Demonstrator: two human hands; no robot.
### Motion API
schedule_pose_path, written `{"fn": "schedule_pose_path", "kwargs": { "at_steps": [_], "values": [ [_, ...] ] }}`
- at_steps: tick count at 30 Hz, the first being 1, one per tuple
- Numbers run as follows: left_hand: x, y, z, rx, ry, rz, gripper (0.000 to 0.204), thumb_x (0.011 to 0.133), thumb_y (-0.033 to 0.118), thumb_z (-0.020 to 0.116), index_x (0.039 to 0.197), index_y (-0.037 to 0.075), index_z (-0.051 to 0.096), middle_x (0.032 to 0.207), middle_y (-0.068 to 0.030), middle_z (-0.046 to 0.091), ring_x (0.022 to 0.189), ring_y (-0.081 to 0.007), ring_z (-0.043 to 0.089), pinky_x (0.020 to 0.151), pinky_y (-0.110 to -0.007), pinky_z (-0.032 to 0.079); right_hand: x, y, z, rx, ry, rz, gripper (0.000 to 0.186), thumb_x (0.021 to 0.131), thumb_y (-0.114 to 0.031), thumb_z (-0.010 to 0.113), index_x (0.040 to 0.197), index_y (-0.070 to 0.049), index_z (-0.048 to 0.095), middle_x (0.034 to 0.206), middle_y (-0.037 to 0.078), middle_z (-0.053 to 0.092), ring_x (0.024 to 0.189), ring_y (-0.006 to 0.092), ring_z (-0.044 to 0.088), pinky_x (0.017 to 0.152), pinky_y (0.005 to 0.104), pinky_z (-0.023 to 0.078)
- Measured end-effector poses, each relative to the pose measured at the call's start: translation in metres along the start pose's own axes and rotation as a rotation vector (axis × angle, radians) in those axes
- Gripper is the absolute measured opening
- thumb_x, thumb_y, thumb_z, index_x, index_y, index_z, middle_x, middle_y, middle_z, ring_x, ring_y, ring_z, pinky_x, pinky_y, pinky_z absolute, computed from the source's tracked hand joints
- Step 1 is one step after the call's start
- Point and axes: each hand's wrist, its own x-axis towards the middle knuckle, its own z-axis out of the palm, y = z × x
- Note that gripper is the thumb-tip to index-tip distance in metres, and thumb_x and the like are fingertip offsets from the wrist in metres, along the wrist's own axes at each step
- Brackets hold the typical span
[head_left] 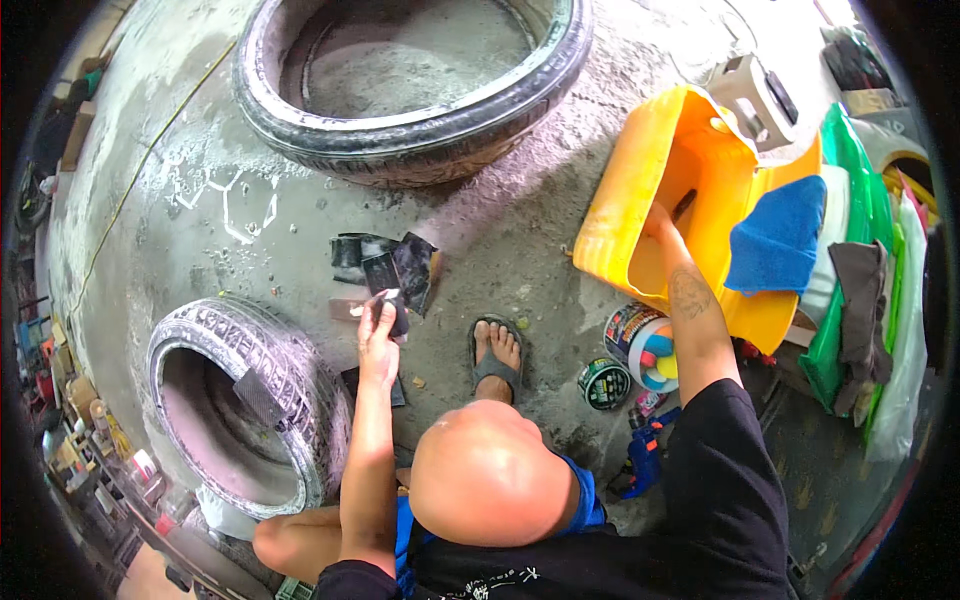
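Observation:
My left hand (378, 345) is closed around a small black piece (399, 318), with a bit of white showing at the fingertips. Just beyond it, several flat black rubber-like pieces (412, 262) lie overlapping on the floor. My right arm reaches into a yellow cut-open plastic container (610, 215). Inside, my right hand (659, 224) is close to a dark slim object (684, 205); its fingers are too small and partly hidden to read. A blue cloth (778, 237) hangs over the container's near right edge.
One tyre (320, 440) stands at my left with a dark patch (262, 398) across it; a larger tyre (400, 150) lies ahead. By my right knee are a tub of coloured balls (655, 355), a round tin (604, 384) and a blue drill-like tool (640, 455). Green bags (850, 190) sit far right.

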Motion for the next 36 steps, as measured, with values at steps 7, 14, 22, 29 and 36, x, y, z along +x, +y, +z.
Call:
{"fn": "schedule_pose_path", "kwargs": {
  "at_steps": [7, 14, 22, 29, 36],
  "values": [
    [-0.007, 0.038, -0.024, 0.147, 0.121, 0.04, 0.028, 0.1, 0.02, 0.063, 0.125, 0.008, 0.063, 0.116, 0.0009, 0.064, 0.109, -0.0101, 0.056, 0.1, -0.028, 0.042, 0.003, -0.131, 0.164, 0.864, -0.322, 0.181, 0.04, 0.1, -0.028, 0.058, 0.134, -0.007, 0.06, 0.125, 0.01, 0.069, 0.107, 0.0266, 0.067, 0.086, 0.039, 0.056],
    [0.032, 0.015, 0.033, 0.168, -0.062, 0.099, 0.039, 0.101, 0.035, 0.061, 0.13, 0.009, 0.062, 0.117, 0.0044, 0.063, 0.105, -0.0058, 0.056, 0.091, -0.023, 0.045, -0.011, -0.121, 0.092, 1.372, -0.316, 0.392, 0.037, 0.101, -0.025, 0.055, 0.132, -0.006, 0.061, 0.125, 0.009, 0.068, 0.11, 0.0269, 0.066, 0.089, 0.0384, 0.056],
    [0.053, 0.014, 0.064, 0.017, -0.116, -0.05, 0.038, 0.103, 0.041, 0.056, 0.131, 0.014, 0.059, 0.104, 0.0068, 0.059, 0.092, -0.0039, 0.054, 0.077, -0.023, 0.047, -0.067, -0.195, 0.008, 1.828, -0.027, -0.185, 0.03, 0.105, -0.015, 0.048, 0.127, 0.001, 0.061, 0.116, 0.014, 0.067, 0.112, 0.0224, 0.063, 0.102, 0.0344, 0.051],
    [0.077, -0.018, 0.104, -0.413, -0.03, -0.15, 0.028, 0.107, 0.036, 0.047, 0.108, 0.012, 0.061, 0.094, -0.0008, 0.062, 0.083, -0.0128, 0.061, 0.076, -0.029, 0.052, -0.161, -0.506, 0.087, 1.168, -0.241, -0.112, 0.038, 0.105, -0.032, 0.051, 0.104, 0.004, 0.066, 0.102, 0.015, 0.069, 0.091, 0.0229, 0.068, 0.085, 0.0346, 0.056],
    [0.081, -0.007, 0.032, -0.598, 0.009, -0.165, 0.041, 0.103, 0.034, 0.054, 0.123, -0.001, 0.057, 0.112, -0.0187, 0.067, 0.099, -0.0315, 0.067, 0.09, -0.048, 0.054, -0.188, -0.526, 0.108, 0.772, -0.084, -0.454, 0.023, 0.103, -0.017, 0.058, 0.112, 0.002, 0.066, 0.094, 0.01, 0.068, 0.088, 0.0131, 0.064, 0.081, 0.0275, 0.051]
  ]
}}
